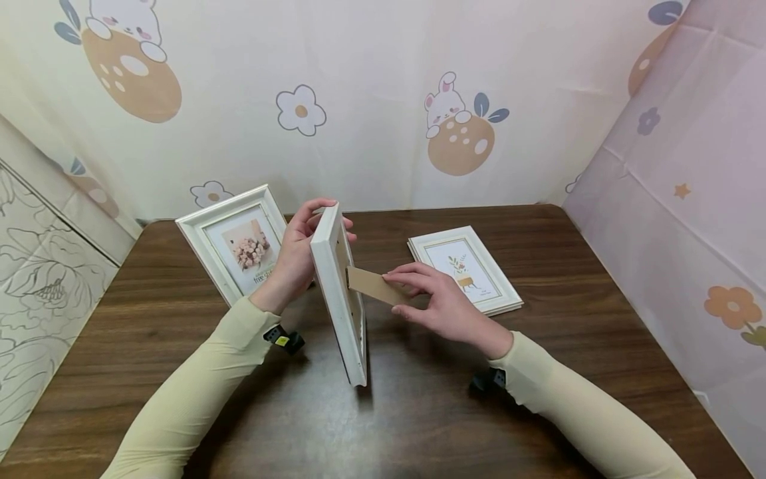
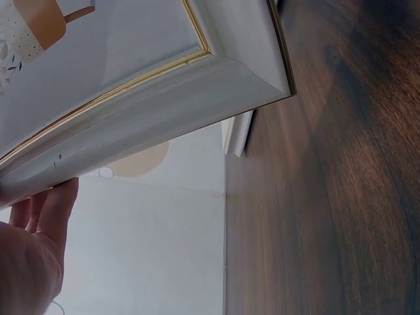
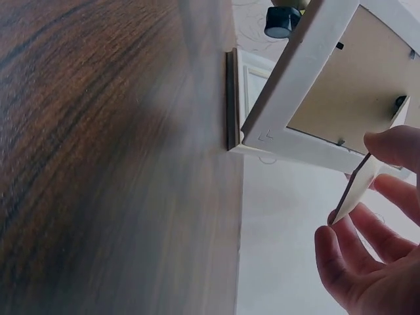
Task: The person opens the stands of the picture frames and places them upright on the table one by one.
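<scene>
A white picture frame (image 1: 338,293) stands on edge at the middle of the brown wooden table (image 1: 419,406), its back facing right. My left hand (image 1: 296,256) grips its top from the left side, fingers curled over the upper edge. My right hand (image 1: 433,299) pinches the brown cardboard stand flap (image 1: 372,285) that juts from the frame's back. The right wrist view shows the frame's back board (image 3: 341,92) and the flap (image 3: 361,187) between thumb and fingers (image 3: 394,147). In the left wrist view the frame's front corner (image 2: 216,72) fills the top, with my left hand (image 2: 33,256) under it.
A second white frame (image 1: 236,243) with a flower photo stands leaning at the back left. A third white frame (image 1: 463,267) with a plant print lies flat at the right. Patterned cloth walls enclose the table on three sides.
</scene>
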Demonstrator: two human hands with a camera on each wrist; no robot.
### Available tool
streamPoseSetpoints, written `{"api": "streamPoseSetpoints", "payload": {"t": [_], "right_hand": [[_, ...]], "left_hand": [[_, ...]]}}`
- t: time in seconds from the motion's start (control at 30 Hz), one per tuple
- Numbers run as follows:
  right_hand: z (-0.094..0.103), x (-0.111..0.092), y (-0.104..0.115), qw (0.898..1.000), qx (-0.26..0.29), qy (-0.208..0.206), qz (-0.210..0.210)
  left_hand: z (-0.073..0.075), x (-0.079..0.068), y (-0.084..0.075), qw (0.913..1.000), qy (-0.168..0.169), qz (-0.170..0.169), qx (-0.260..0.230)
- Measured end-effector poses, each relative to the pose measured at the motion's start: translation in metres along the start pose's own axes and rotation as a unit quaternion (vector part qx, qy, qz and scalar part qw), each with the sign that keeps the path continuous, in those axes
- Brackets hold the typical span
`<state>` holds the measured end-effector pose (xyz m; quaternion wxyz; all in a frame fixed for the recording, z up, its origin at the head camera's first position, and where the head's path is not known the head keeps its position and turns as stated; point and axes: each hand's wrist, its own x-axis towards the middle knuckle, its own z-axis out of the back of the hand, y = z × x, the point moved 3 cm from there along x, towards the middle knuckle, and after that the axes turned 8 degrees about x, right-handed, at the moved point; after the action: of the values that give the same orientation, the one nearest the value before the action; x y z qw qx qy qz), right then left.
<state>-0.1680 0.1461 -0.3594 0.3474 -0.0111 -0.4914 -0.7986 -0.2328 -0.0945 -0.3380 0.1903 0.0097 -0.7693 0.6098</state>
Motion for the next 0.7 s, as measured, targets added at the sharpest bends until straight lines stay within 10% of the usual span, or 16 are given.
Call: {"api": "streamPoseSetpoints", "payload": {"t": [0.7], "right_hand": [[0.027,-0.019,-0.015,0.998,0.035,-0.043,-0.016]], "left_hand": [[0.008,-0.003,-0.015,0.9989,-0.019,-0.007,0.042]]}}
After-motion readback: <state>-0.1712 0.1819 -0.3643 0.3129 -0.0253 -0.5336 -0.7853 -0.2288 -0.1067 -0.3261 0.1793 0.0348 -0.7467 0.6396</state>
